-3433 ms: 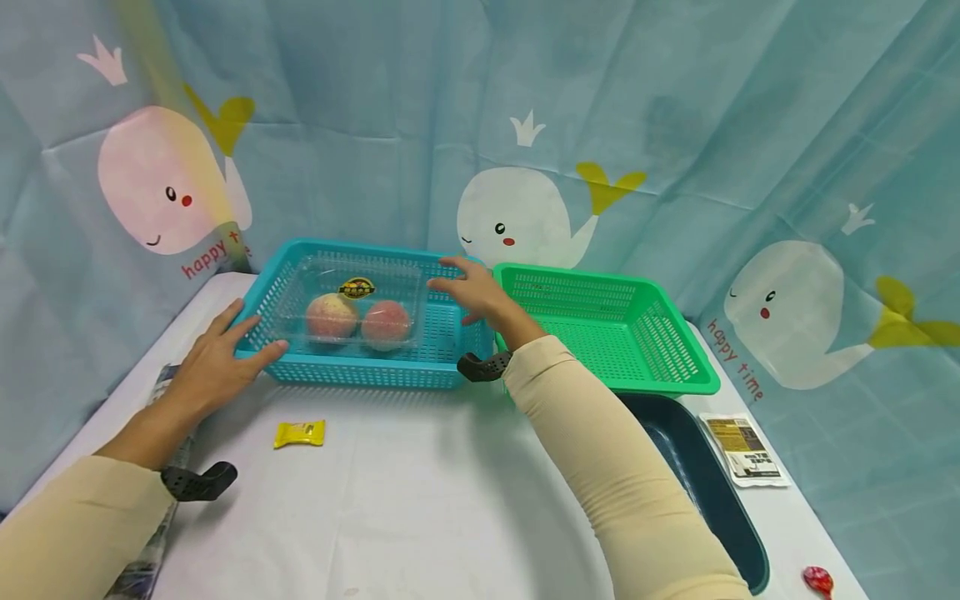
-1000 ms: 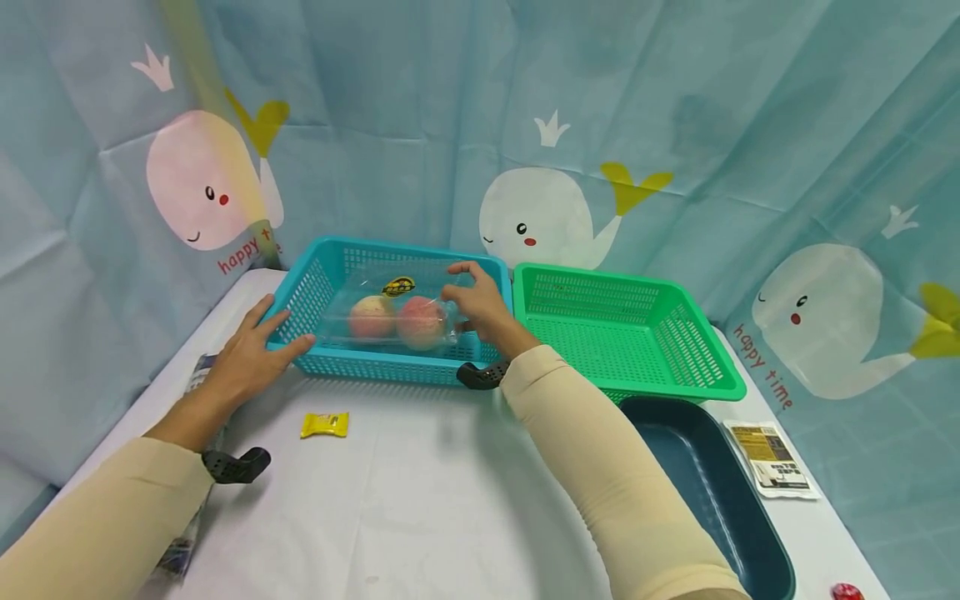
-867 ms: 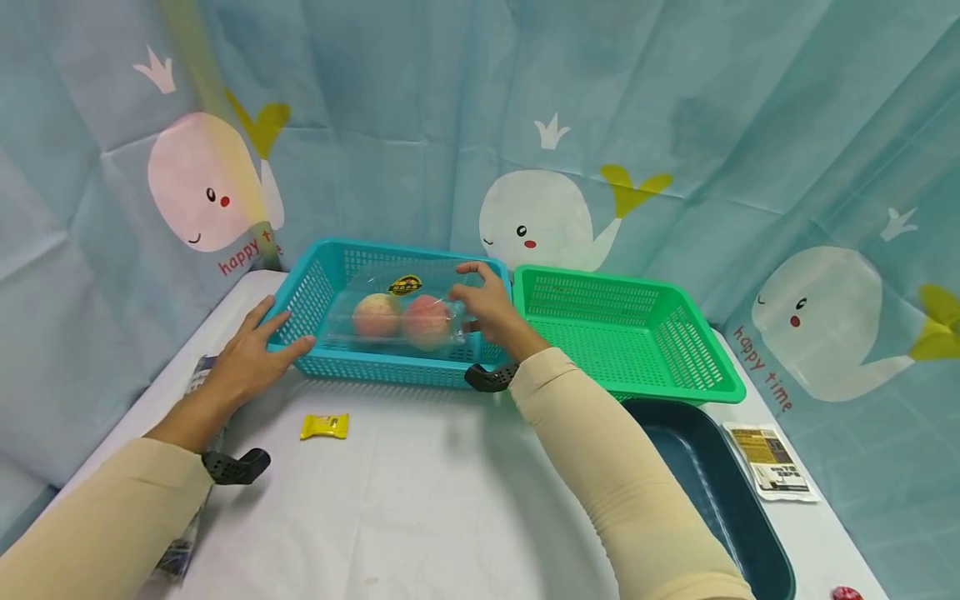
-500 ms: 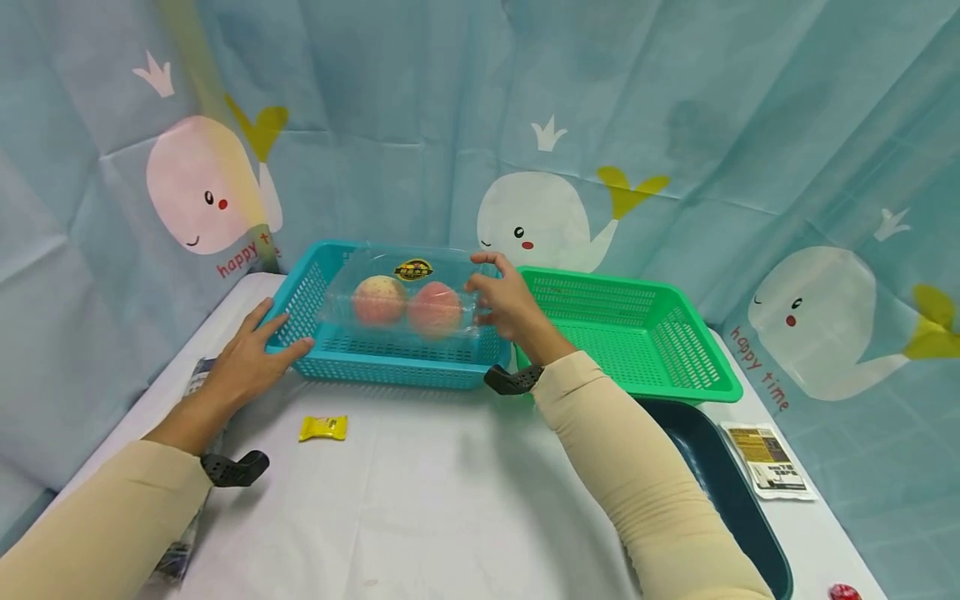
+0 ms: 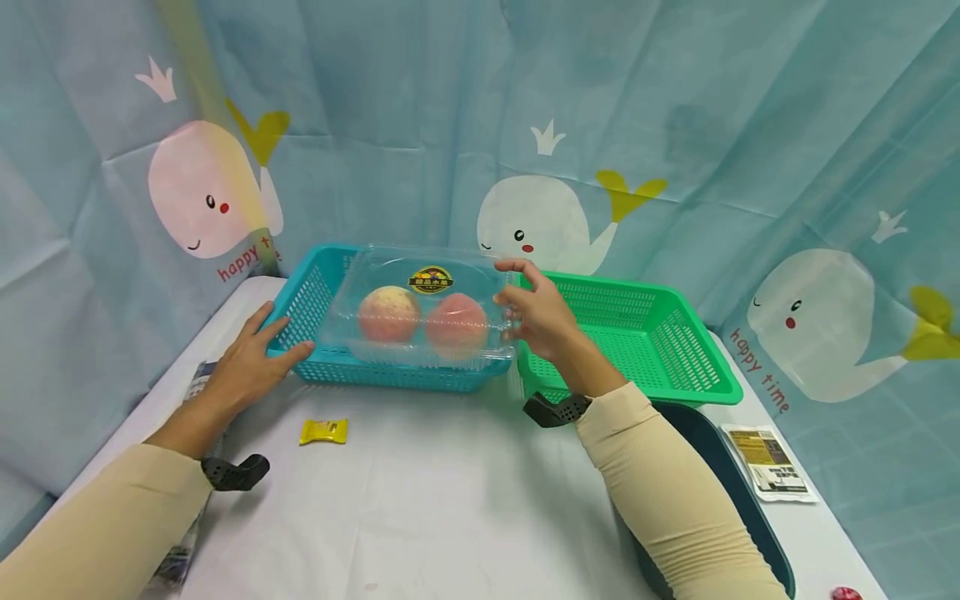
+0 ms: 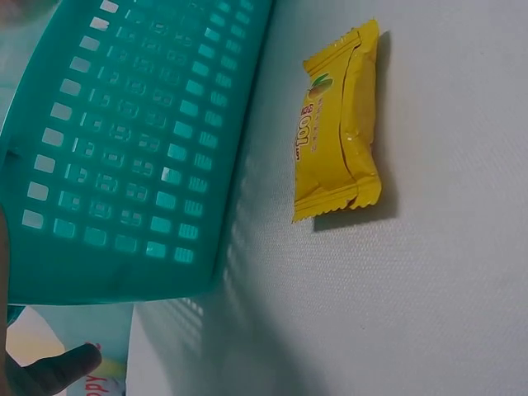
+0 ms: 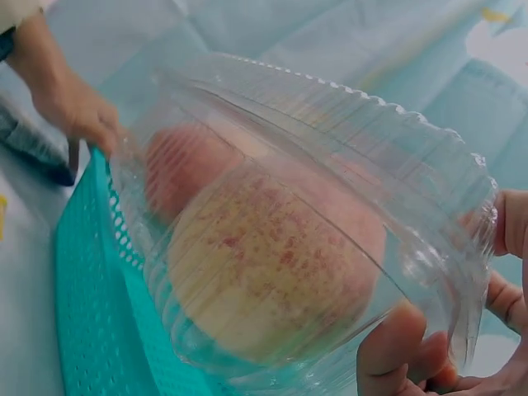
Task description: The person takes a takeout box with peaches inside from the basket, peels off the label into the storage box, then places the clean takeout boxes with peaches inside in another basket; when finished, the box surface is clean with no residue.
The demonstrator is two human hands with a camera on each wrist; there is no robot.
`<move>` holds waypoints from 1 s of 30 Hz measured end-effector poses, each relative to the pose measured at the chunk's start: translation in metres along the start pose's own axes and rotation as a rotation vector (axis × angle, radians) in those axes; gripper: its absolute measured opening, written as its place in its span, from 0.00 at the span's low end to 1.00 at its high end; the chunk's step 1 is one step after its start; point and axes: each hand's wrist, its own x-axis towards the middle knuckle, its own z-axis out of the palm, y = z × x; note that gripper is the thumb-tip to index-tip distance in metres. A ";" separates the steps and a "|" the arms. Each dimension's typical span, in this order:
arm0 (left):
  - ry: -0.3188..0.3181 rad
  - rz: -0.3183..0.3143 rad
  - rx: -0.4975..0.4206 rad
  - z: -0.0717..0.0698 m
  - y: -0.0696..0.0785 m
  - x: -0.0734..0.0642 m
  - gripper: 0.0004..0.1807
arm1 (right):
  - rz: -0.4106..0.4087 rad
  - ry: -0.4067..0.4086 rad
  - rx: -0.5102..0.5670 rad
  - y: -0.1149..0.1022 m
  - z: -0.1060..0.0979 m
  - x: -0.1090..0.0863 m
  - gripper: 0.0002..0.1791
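Note:
A clear plastic clamshell box [image 5: 390,262] with two peaches [image 5: 457,322] inside is raised above the blue basket [image 5: 390,379], tilted in the right wrist view. My right hand [image 5: 547,321] grips its right end, fingers [image 7: 396,338] and thumb on the edge. The box's lid bears a black and gold label [image 5: 431,279]. At the basket's left front corner, my left hand [image 5: 251,358] rests with spread fingers. In the left wrist view, the basket wall [image 6: 124,148] stands beside a yellow wrapped snack [image 6: 340,124].
A green basket [image 5: 693,383] stands right of the blue one. A dark tray [image 5: 750,517] lies partly under the right arm. Farther right are a white and brown packet [image 5: 768,462] and a red wrapped sweet [image 5: 846,593]. A patterned bag [image 5: 180,550] lies beneath the left arm.
My right hand has taken hold of the clamshell box's right end and lifted it from the blue basket, moving right and nearer. The left hand stays at the basket corner.

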 end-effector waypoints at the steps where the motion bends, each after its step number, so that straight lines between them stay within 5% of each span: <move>1: 0.000 0.004 -0.004 0.000 0.000 0.000 0.47 | -0.009 -0.005 0.006 -0.002 -0.002 -0.006 0.24; 15: 0.013 0.000 -0.009 0.002 -0.001 0.000 0.48 | -0.110 -0.039 0.036 -0.009 -0.034 -0.075 0.25; 30: 0.020 0.010 -0.007 0.003 -0.001 0.000 0.47 | -0.125 -0.032 -0.045 0.016 -0.036 -0.132 0.27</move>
